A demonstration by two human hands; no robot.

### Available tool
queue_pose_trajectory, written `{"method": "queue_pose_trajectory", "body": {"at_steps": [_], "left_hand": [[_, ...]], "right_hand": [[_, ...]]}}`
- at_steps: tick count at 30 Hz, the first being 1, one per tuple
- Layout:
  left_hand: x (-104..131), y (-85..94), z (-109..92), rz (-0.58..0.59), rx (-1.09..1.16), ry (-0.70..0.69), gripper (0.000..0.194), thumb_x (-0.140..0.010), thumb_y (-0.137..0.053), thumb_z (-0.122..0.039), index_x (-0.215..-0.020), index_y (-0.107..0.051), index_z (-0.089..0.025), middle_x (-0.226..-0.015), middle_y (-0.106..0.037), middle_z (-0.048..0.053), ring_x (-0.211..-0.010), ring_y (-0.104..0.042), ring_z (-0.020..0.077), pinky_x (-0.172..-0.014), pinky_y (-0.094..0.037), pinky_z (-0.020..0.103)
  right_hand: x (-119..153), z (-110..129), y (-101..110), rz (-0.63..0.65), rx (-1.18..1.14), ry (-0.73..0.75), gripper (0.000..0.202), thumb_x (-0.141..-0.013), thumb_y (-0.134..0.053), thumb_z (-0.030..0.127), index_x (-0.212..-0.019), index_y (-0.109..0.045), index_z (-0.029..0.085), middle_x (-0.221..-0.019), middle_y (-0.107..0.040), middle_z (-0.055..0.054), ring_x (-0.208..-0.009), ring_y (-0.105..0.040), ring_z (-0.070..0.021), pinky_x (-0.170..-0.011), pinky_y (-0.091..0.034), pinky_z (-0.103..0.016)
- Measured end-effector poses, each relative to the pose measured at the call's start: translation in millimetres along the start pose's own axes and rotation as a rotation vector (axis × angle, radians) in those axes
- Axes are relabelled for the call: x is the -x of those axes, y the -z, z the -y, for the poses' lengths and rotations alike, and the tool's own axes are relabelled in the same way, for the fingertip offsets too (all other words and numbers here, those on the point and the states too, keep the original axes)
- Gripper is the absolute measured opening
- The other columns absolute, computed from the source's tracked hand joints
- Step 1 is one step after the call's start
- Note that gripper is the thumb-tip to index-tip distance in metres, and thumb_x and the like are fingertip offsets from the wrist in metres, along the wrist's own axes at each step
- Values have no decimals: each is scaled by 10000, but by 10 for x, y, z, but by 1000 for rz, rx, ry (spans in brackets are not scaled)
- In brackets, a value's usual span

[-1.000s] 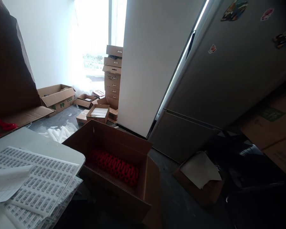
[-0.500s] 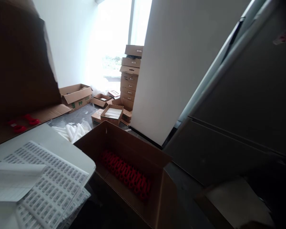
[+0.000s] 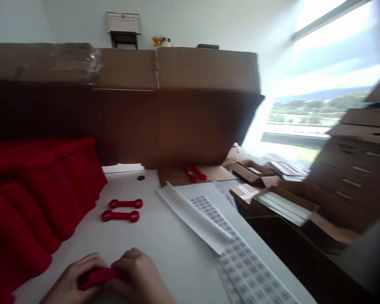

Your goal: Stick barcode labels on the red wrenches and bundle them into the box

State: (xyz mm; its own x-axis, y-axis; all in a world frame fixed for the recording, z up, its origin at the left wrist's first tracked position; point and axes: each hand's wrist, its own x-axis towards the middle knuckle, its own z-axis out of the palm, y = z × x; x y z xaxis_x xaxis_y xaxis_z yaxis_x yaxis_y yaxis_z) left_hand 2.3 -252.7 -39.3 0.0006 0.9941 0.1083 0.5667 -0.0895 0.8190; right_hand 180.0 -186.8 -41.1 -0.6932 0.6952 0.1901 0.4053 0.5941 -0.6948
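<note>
Near the bottom of the head view, my left hand (image 3: 79, 278) and my right hand (image 3: 139, 270) are closed around one red piece (image 3: 101, 276), held between them just above the white table (image 3: 177, 261). Its ends are partly hidden by my fingers. Beyond my hands, two red bars with ringed ends (image 3: 120, 216) lie side by side on the table. To the right are sheets of printed labels (image 3: 243, 261), with a partly curled white sheet (image 3: 196, 221) over them. A large heap of red pieces (image 3: 41, 198) fills the left side.
A big cardboard sheet (image 3: 183, 122) stands across the table's back; two more red pieces (image 3: 194, 174) lie on its lower flap. Open cartons (image 3: 285, 204) sit on the right, beside stacked boxes (image 3: 354, 160) near the window.
The view has swung left, from the floor carton of red pieces to the table. Both my hands are now in sight, holding a red piece.
</note>
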Motion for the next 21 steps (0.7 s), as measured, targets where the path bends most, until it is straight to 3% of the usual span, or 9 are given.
{"method": "queue_pose_trajectory", "body": {"at_steps": [3,4,7,9,11,14,17,21], "left_hand": [[-122,178,160,176,67,-12,63,-812,-578,-236,-777,-628,-221,-860,-630,8,-834,-629,197,-735,-470,273],[-160,206,201,196,68,0,99,-786,-576,-196,-857,-637,-225,-918,-642,14,-886,-636,204,-777,-474,278],[-233,252,281,166,113,99,566,-717,-593,-148,-1268,-505,-244,-1097,-651,39,-1009,-638,226,-909,-480,316],[-261,283,294,155,134,137,731,-720,-600,-160,-1397,-338,-244,-1139,-629,47,-1007,-635,219,-937,-478,337],[-296,323,279,182,121,117,675,-755,-593,-186,-1378,-338,-241,-1108,-618,35,-976,-629,204,-934,-472,340],[-376,392,238,193,101,79,473,-785,-585,-205,-1243,-470,-231,-1047,-619,22,-973,-609,203,-932,-455,342],[-475,457,222,197,78,57,369,-769,-584,-190,-1134,-534,-216,-1038,-617,32,-984,-591,215,-908,-450,346],[-608,527,247,195,63,36,353,-742,-600,-169,-1087,-541,-210,-1035,-612,39,-991,-587,226,-899,-452,344]], "right_hand": [[53,38,51,-40,-139,-59,169,-840,-805,323,-1006,-814,293,-915,-757,-35,-919,-682,-223,-805,-500,-282],[75,62,102,-54,-165,-81,179,-826,-812,277,-1003,-815,304,-932,-759,-25,-921,-683,-216,-813,-499,-277],[17,108,339,-88,-162,-170,168,-851,-753,218,-981,-811,307,-972,-769,-6,-931,-696,-206,-842,-510,-278],[-178,69,534,-163,-75,-205,134,-868,-753,324,-986,-798,278,-984,-778,-17,-923,-705,-215,-855,-523,-296],[-496,-38,697,-232,53,-197,213,-903,-713,387,-1057,-781,256,-1079,-771,-51,-1011,-689,-246,-892,-515,-333],[-1072,-264,786,-210,138,-187,191,-941,-667,344,-1052,-775,232,-1091,-761,-80,-1075,-658,-269,-954,-486,-397],[-1537,-475,695,-133,189,-167,220,-961,-666,371,-1062,-741,190,-1126,-739,-74,-1100,-652,-244,-983,-497,-445],[-1808,-674,507,-57,227,-164,254,-986,-643,392,-1088,-711,170,-1159,-715,-77,-1064,-673,-220,-971,-529,-452]]}}
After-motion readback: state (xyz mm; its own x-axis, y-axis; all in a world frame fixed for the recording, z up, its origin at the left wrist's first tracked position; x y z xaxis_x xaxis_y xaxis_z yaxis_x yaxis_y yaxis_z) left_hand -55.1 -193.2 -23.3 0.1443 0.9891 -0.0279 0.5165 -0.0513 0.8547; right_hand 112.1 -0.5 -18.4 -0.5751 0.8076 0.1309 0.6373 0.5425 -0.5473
